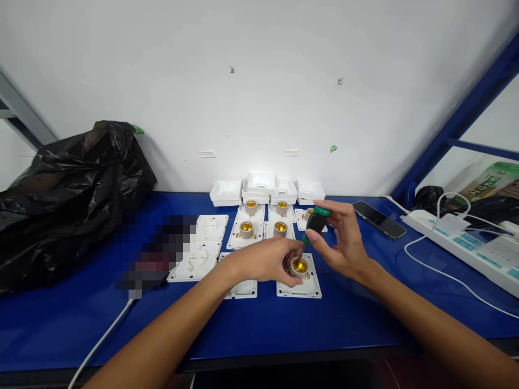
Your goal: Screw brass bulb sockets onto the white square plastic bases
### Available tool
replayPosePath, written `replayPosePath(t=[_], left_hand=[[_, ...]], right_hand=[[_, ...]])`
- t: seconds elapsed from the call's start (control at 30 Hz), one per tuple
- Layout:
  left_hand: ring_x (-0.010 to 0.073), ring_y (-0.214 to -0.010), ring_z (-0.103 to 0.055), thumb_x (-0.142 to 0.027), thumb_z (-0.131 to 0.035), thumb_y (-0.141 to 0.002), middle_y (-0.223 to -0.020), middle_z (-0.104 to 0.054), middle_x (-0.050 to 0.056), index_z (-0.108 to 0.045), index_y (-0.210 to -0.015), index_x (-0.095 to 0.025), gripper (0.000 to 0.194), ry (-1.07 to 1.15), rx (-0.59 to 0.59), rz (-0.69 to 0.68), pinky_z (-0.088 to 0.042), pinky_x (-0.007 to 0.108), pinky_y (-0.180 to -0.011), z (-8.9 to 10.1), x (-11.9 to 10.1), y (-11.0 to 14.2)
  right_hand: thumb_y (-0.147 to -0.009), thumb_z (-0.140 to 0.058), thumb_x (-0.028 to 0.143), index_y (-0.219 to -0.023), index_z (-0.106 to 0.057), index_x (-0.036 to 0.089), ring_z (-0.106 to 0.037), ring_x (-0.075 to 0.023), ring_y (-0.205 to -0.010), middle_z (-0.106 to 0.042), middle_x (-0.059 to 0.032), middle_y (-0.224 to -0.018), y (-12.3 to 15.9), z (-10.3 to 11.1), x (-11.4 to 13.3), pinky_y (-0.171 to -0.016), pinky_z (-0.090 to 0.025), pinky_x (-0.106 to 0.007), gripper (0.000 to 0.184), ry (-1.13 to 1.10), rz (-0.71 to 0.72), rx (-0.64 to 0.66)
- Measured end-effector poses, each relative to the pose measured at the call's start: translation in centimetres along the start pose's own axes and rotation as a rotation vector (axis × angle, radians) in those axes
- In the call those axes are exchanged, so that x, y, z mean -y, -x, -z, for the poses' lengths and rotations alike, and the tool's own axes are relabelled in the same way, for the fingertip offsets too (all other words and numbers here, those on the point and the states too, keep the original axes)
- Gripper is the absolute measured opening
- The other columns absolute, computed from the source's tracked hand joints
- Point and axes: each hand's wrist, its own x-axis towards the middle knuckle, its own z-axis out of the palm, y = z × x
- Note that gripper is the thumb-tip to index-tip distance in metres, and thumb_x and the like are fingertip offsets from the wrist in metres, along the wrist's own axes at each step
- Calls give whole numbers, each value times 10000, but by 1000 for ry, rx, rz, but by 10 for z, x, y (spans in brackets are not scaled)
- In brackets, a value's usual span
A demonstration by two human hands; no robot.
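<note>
My right hand grips a screwdriver by its green and black handle. Its shaft slants down into the gold-coloured inside of a lamp socket. This socket sits on a square white base plate near the front of the table. My left hand is closed around the socket's left side, thumb in front, fingers behind and partly hidden. Farther back, several more white plates carry sockets, such as one socket behind my left wrist. Bare white plates lie to the left, and another is partly under my left forearm.
White square covers stand along the wall. A black plastic bag fills the left side, beside a pixelated patch with a white cable. To the right lie a phone and a power strip with cables. A small screw lies near my right hand.
</note>
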Motion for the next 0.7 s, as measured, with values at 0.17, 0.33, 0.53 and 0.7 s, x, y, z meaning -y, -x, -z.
replayPosePath(t=[0.17,0.33,0.53,0.7], left_hand=[[135,-644,-497,-460,-759,-742,-767,-567,-13,-540,-850,-210,349,-80,66,41,-331,308,-561,8,-3,-8],[128,-612,-498,-498,-781,-718,-727,-573,-25,-546,-819,-210,386,-45,92,0,-337,305,-555,11,0,-12],[127,-616,-497,-499,-789,-722,-716,-565,-27,-512,-772,-216,399,-5,53,-50,-323,300,-559,8,8,-11],[124,-623,-496,-485,-807,-713,-717,-559,-30,-507,-759,-214,407,18,62,-24,-326,294,-566,8,9,-11]], right_hand=[[-902,-666,229,-1368,-472,311,-577,-123,-676,-610,-21,-1072,-6,-9,-8,-544,-532,-283,511,44,74,-22],[-889,-666,227,-1376,-470,313,-583,-126,-692,-580,-26,-1084,1,-20,-14,-516,-522,-278,532,-15,43,-120],[-874,-701,247,-1316,-497,325,-589,-139,-718,-554,-31,-1090,5,-16,-5,-535,-547,-298,493,-76,-59,-190],[-889,-696,244,-1360,-495,345,-585,-138,-742,-567,-39,-1138,6,-7,-3,-550,-560,-295,521,-103,-40,-91]])
